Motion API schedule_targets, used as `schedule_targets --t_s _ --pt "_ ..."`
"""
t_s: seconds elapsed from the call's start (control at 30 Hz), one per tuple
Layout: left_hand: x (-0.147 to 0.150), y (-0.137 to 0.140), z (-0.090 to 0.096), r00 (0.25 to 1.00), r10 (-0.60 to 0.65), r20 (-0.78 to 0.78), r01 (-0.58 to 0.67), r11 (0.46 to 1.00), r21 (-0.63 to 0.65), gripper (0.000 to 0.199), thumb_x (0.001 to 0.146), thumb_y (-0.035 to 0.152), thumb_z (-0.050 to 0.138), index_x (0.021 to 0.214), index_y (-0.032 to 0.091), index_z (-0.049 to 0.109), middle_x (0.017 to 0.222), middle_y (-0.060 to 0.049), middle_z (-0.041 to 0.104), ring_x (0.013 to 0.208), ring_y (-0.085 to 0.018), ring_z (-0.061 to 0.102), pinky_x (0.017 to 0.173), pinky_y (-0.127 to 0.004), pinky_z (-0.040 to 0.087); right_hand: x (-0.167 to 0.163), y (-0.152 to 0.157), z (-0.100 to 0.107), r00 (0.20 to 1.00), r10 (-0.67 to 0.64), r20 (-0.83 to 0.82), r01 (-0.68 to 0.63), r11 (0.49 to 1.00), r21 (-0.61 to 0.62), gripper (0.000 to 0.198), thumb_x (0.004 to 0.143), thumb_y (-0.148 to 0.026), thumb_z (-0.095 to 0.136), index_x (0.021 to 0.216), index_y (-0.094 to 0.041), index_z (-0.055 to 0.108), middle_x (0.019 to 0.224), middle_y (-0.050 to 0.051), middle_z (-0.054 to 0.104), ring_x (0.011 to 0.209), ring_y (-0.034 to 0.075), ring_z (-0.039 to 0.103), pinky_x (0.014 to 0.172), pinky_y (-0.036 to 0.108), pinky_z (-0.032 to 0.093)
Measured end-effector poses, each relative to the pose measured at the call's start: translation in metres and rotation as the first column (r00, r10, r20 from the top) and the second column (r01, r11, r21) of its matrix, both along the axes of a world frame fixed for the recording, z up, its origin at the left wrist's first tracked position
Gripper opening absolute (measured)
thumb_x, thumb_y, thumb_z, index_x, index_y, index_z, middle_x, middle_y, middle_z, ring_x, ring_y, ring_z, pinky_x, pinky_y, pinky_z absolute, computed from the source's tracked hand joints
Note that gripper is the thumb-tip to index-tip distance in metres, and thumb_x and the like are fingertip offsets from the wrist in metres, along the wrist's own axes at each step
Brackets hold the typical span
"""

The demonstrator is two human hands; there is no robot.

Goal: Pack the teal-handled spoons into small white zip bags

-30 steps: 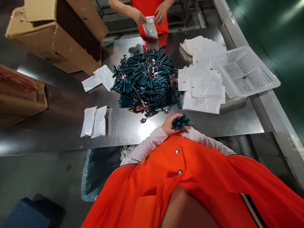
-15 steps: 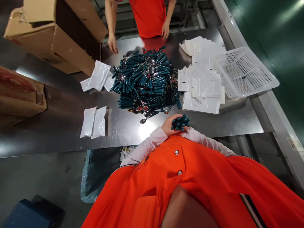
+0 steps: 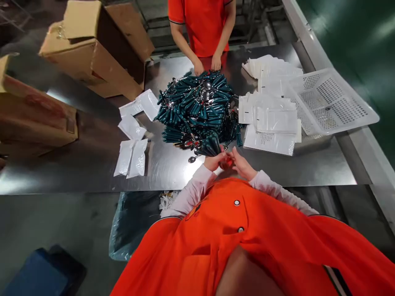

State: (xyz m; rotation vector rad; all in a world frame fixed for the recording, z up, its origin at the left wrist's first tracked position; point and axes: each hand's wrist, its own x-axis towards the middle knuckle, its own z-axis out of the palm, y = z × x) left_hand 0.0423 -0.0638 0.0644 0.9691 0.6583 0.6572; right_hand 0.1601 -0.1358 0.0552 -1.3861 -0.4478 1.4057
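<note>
In the head view, my left hand [image 3: 215, 161] is wrapped round a bundle of spoons [image 3: 210, 145] with dark teal handles. The handles point away from me, toward the pile, and the metal ends are near my palms, partly hidden. My right hand [image 3: 243, 165] is just right of the bundle, its fingers stretched out and apart at the metal ends; whether they touch is hard to tell. Just beyond lies a big pile of teal-handled spoons [image 3: 197, 111]. One loose spoon [image 3: 191, 159] lies left of my left hand.
White filled packets [image 3: 137, 158] lie on the metal table [image 3: 173, 172] at left, near cardboard boxes [image 3: 89, 61]. White bags [image 3: 274, 117] and a white perforated basket [image 3: 336, 102] are at right. Across the table, a co-worker's hands [image 3: 207, 65] reach the pile. A lined bin [image 3: 132, 226] stands below.
The spoon bundle has tipped over, its handles now pointing away from me. My right hand has come out from behind it to the right. The co-worker's hands have moved together onto the pile.
</note>
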Motion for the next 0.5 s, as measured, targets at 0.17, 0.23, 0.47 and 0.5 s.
schedule_targets --t_s 0.17,0.23,0.47,0.5 --pt "-0.015 0.014 0.005 0.987 -0.011 0.163 0.054 0.963 -0.265 0.039 0.068 0.024 0.079 0.07 0.021 0.04 0.054 0.009 0.026 0.043 -0.006 0.026 0.054 -0.025 0.039 0.018 0.004 0.04 0.901 0.098 0.422 -0.201 0.957 0.208 0.033 0.074 -0.052 0.082 0.082 -0.022 0.076 0.082 0.003 0.072 0.075 0.018 0.061 0.076 0.031 0.048" --pt "-0.018 0.012 0.007 0.983 0.043 0.176 0.014 0.95 -0.313 0.038 0.067 0.021 0.077 0.069 0.021 0.038 0.054 0.008 0.028 0.046 -0.007 0.033 0.055 -0.025 0.041 0.019 0.004 0.049 0.829 0.208 0.52 -0.34 0.925 0.172 0.029 0.068 -0.047 0.088 0.076 -0.022 0.076 0.076 0.003 0.071 0.07 0.018 0.06 0.072 0.032 0.047" --pt "-0.022 0.009 0.01 0.958 0.2 0.203 -0.121 0.931 -0.345 0.037 0.061 0.02 0.077 0.07 0.02 0.041 0.061 0.005 0.051 0.063 -0.012 0.058 0.069 -0.027 0.052 0.001 -0.005 0.043 0.454 0.239 0.858 -0.588 0.804 0.087 0.015 0.077 -0.034 0.084 0.085 -0.023 0.078 0.089 0.008 0.072 0.083 0.024 0.06 0.081 0.038 0.046" --pt "-0.023 0.009 0.011 0.959 0.221 0.177 -0.15 0.927 -0.345 0.036 0.062 0.02 0.077 0.07 0.02 0.042 0.061 0.005 0.053 0.064 -0.012 0.059 0.07 -0.027 0.052 -0.002 -0.007 0.04 0.368 0.233 0.9 -0.639 0.766 0.063 0.01 0.083 -0.03 0.078 0.089 -0.022 0.078 0.094 0.01 0.072 0.088 0.026 0.061 0.085 0.04 0.046"
